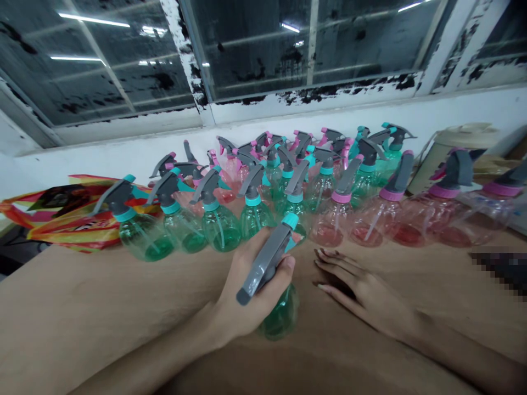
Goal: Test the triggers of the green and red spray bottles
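Note:
My left hand (pixel 251 291) is wrapped round the neck of a green spray bottle (pixel 282 315) with a grey and teal trigger head. This bottle tilts a little, and its base is close to the wooden table (pixel 99 307). My right hand (pixel 358 285) lies palm down on the table, its fingers stretched out and holding nothing. Just beyond the hands stands a row of spray bottles: green ones (pixel 222 230) with teal collars at the left and middle, pink ones (pixel 329 225) with pink collars to the right. A little coloured liquid shows in the bottom of several.
Behind the front row, more green and pink spray bottles crowd toward the white wall (pixel 135 148). A red and yellow plastic bag (pixel 86 219) lies at the left. A beige jug (pixel 457 142) stands at the back right. A dark pixelated object (pixel 502 269) lies near the right edge.

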Motion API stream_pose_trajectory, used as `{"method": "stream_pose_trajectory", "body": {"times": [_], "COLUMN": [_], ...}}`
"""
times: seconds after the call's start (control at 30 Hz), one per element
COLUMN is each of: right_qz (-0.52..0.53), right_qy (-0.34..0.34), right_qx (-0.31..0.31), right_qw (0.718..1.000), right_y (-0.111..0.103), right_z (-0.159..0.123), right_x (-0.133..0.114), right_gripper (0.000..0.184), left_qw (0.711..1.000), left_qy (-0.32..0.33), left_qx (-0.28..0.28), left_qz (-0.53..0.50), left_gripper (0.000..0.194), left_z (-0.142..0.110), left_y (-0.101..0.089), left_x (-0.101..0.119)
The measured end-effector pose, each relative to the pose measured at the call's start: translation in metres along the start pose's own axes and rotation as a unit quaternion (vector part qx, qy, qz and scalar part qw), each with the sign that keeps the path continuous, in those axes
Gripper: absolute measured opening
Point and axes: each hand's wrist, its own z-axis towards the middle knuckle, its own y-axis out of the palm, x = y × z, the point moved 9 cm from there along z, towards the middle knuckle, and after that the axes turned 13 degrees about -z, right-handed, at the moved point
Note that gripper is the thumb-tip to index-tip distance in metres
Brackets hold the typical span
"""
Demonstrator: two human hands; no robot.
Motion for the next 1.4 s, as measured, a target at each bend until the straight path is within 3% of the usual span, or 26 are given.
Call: {"method": "stream_pose_trajectory", "body": {"times": [0.17,0.4,0.53,0.7,0.87,1.03,1.13,1.2,1.4], "right_qz": [0.008,0.006,0.007,0.014,0.012,0.01,-0.002,-0.011,-0.02], "right_qy": [-0.005,0.001,-0.001,-0.004,0.001,0.007,0.001,-0.004,-0.008], "right_qx": [0.017,-0.002,0.001,0.012,0.019,0.009,-0.003,-0.013,-0.001], "right_qw": [1.0,1.0,1.0,1.0,1.0,1.0,1.0,1.0,1.0], "right_y": [-0.003,-0.001,-0.001,-0.003,-0.006,-0.004,-0.002,0.0,0.001], "right_z": [0.0,0.001,0.001,0.001,0.001,0.0,-0.001,-0.002,-0.004], "right_x": [-0.001,-0.001,-0.001,-0.001,-0.001,0.001,0.002,0.003,0.006], "right_gripper": [0.047,0.047,0.046,0.047,0.044,0.042,0.043,0.045,0.044], "left_qw": [1.0,1.0,0.999,0.997,0.997,0.998,0.997,0.993,0.947], "left_qy": [-0.007,-0.005,0.004,-0.071,-0.066,-0.06,-0.039,-0.063,-0.178], "left_qx": [0.007,-0.009,0.0,-0.003,0.036,0.005,0.013,0.043,0.23], "left_qz": [0.004,-0.021,-0.043,-0.036,-0.014,0.022,0.063,0.093,0.137], "left_gripper": [0.009,0.015,0.03,0.037,0.051,0.024,0.024,0.025,0.033], "left_z": [0.0,0.002,0.001,-0.003,-0.016,-0.036,-0.049,-0.062,-0.12], "left_y": [-0.003,0.0,-0.001,0.003,-0.006,-0.016,-0.039,-0.066,-0.187], "left_x": [-0.001,0.001,0.002,-0.013,-0.018,-0.024,-0.018,-0.023,-0.062]}}
